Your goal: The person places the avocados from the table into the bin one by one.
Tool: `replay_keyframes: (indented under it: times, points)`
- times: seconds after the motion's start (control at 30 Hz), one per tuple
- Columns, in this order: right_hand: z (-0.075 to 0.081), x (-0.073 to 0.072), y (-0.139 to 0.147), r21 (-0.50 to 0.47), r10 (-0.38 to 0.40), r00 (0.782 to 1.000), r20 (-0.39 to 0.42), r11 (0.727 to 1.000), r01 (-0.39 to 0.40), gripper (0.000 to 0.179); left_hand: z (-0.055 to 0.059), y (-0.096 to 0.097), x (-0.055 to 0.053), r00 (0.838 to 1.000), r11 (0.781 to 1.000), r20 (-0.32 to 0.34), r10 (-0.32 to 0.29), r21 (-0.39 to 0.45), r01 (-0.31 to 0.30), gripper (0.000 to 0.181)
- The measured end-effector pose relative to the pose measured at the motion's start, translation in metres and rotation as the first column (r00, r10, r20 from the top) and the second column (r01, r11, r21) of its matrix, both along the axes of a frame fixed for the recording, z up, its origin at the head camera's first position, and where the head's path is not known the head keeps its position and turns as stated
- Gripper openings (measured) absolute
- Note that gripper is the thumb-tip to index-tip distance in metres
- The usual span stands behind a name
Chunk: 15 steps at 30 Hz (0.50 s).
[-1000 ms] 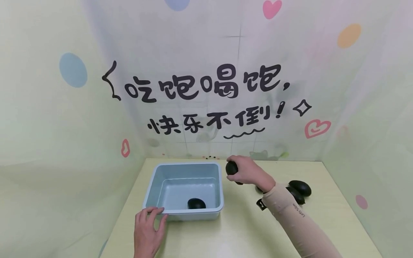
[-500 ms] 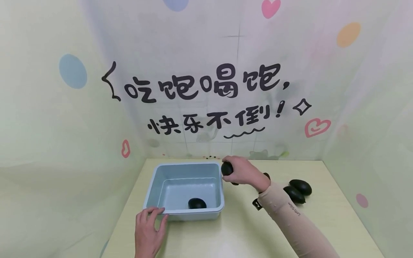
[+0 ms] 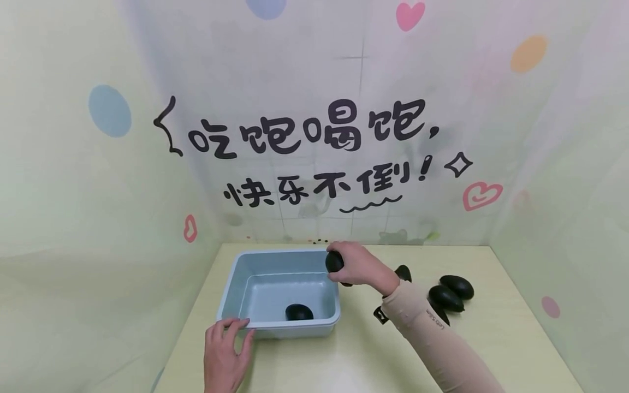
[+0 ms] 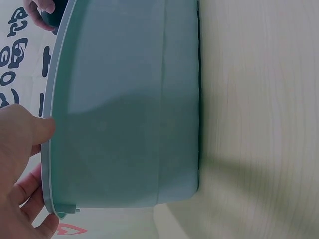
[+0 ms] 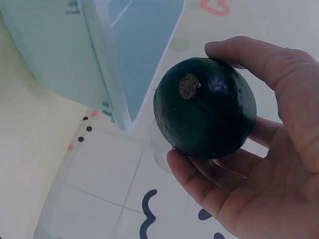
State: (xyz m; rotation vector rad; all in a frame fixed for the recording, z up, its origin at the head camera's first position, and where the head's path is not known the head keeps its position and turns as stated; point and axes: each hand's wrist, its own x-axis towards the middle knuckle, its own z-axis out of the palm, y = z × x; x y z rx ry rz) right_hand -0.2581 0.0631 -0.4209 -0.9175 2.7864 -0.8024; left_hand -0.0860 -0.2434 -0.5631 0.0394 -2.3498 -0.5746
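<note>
My right hand grips a dark green avocado over the right rim of a light blue plastic basin. In the right wrist view, the avocado shows its brown stem scar, held between thumb and fingers with the basin wall beside it. At the basin's front left corner, my left hand pinches the rim; the left wrist view has the thumb on the near side and the other fingers beyond the rim. Another avocado lies inside the basin, near its front wall.
Several more avocados lie on the pale wooden table to the right, some partly hidden behind the right forearm. A printed cloth backdrop closes off the back and both sides.
My right hand has moved left with the avocado, from beside the basin to over its right rim. More avocados show past the forearm. The left hand stays on the rim.
</note>
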Motion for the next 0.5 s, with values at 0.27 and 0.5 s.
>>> replay_keyframes:
  times: [0.27, 0.5]
  points:
    - [-0.013, 0.0, -0.016, -0.021, 0.054, 0.998, 0.04, 0.998, -0.053, 0.056, 0.0, 0.0, 0.0, 1.0, 1.0, -0.024, -0.011, -0.01, 0.01, 0.026]
    - [-0.021, -0.001, -0.029, -0.04, 0.078, 0.994, 0.071, 0.996, -0.075, 0.057, -0.001, -0.001, 0.001, 1.0, 1.0, -0.009, -0.005, 0.002, 0.005, 0.026]
